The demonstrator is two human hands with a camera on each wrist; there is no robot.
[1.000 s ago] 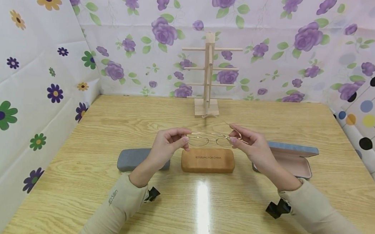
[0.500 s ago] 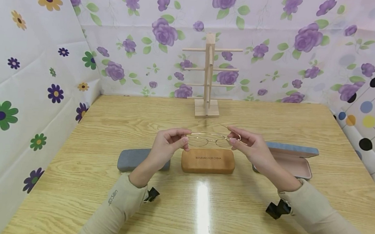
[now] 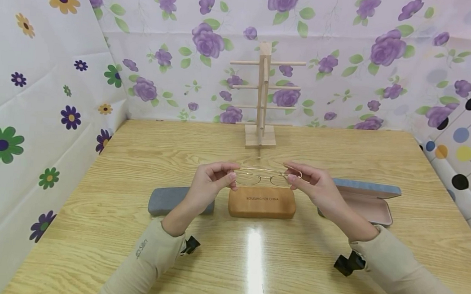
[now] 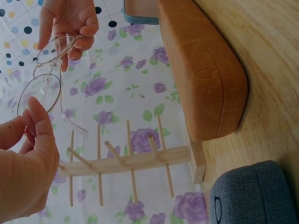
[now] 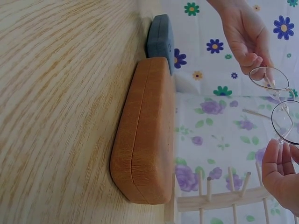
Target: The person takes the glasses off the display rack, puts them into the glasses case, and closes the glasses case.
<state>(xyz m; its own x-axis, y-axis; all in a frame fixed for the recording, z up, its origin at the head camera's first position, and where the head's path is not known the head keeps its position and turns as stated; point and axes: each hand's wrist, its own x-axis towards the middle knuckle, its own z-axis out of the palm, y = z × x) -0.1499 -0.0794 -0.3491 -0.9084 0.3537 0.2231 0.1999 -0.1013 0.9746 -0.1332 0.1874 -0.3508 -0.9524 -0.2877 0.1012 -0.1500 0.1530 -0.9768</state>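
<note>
A pair of thin gold-framed glasses [image 3: 248,179] hangs in the air above the brown glasses case [image 3: 262,204], lenses toward me. My left hand [image 3: 212,181] pinches one end of the frame between thumb and fingers. At the other end, my right hand [image 3: 316,184] pinches the frame near the hinge. Clear round lenses [image 4: 39,95] show in the left wrist view, with one temple reaching away toward the wooden stand. Both hands and the glasses [image 5: 286,122] appear at the right of the right wrist view. The brown case is closed and lettered on top.
A grey-blue case [image 3: 169,200] lies closed at left, partly behind my left forearm. At right, a blue case [image 3: 367,209] stands with its lid raised, partly hidden by my right arm. A wooden peg stand [image 3: 262,99] rises near the table's back edge.
My right hand has shifted slightly left, and the temple tips have come down and nearer to me. Both hands keep their hold on the glasses. The cases and stand stay put.
</note>
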